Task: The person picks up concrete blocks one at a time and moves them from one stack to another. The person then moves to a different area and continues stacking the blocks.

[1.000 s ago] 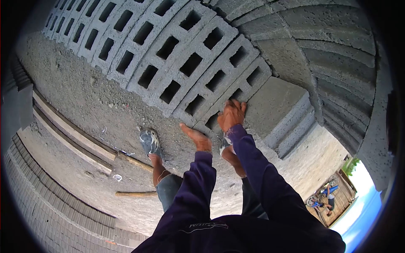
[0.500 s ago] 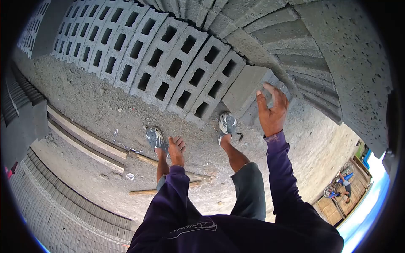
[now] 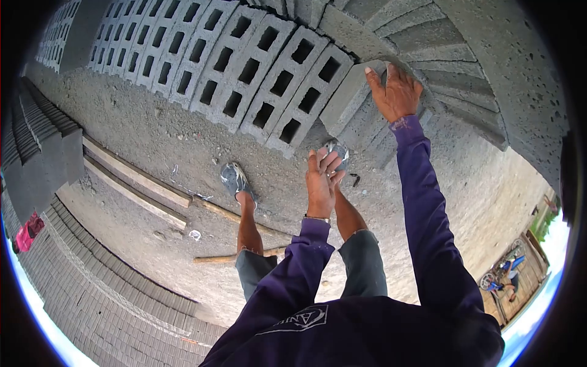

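My right hand is at the upper end of a grey concrete block, thumb on the near face and fingers bent over the far side. This block leans at the end of a row of hollow concrete blocks, whose rectangular holes face up. Lower down, my left hand hangs in the air with its fingers apart and nothing in it. It partly covers my right shoe, short of the blocks.
More concrete blocks are stacked high on the right. Wooden planks and a stick lie on the gravelly ground. At lower left is another large stack with a pink cloth. A person is by a motorcycle far right.
My right hand has moved up onto the block's end and closed on it; the block's broad face now looks narrower, so it has tilted. My left hand has come right and up, toward the blocks.
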{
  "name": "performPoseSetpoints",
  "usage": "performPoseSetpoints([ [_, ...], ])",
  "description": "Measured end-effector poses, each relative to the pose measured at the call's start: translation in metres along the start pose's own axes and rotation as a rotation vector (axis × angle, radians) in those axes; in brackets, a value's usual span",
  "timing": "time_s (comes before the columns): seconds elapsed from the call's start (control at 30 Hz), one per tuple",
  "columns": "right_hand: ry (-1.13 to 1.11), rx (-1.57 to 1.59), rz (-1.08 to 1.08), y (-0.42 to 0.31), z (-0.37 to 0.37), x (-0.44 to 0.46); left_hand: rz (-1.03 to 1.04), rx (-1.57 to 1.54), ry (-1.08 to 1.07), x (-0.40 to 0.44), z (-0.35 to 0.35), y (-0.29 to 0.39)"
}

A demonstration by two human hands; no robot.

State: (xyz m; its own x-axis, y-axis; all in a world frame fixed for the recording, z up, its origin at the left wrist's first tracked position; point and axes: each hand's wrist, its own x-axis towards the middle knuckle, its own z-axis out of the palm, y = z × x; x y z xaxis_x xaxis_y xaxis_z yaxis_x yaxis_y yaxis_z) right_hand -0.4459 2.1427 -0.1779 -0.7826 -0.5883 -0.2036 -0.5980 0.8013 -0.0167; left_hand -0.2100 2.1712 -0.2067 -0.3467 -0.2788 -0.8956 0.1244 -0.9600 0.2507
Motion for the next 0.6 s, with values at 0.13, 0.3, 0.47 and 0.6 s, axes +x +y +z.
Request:
performPoseSetpoints([
  [0.13,0.152,-0.044,-0.065,-0.011,0.005,-0.038,0.012,-0.037,-0.070,-0.005,0.004,0.003],
  [0.3,0.207,0.198,-0.165,-0.057,-0.015,-0.135,-0.006,-0.201,0.100,-0.012,-0.058,-0.007],
  [0.47,-0.132,0.773,0.038,-0.050,0.026,-0.156,-0.169,-0.222,0.254,0.012,-0.149,-0.012],
  [0.6,-0.189,0.282,-0.302,-0.057,0.069,-0.150,-0.071,-0.171,0.375,0.031,-0.183,-0.031],
])
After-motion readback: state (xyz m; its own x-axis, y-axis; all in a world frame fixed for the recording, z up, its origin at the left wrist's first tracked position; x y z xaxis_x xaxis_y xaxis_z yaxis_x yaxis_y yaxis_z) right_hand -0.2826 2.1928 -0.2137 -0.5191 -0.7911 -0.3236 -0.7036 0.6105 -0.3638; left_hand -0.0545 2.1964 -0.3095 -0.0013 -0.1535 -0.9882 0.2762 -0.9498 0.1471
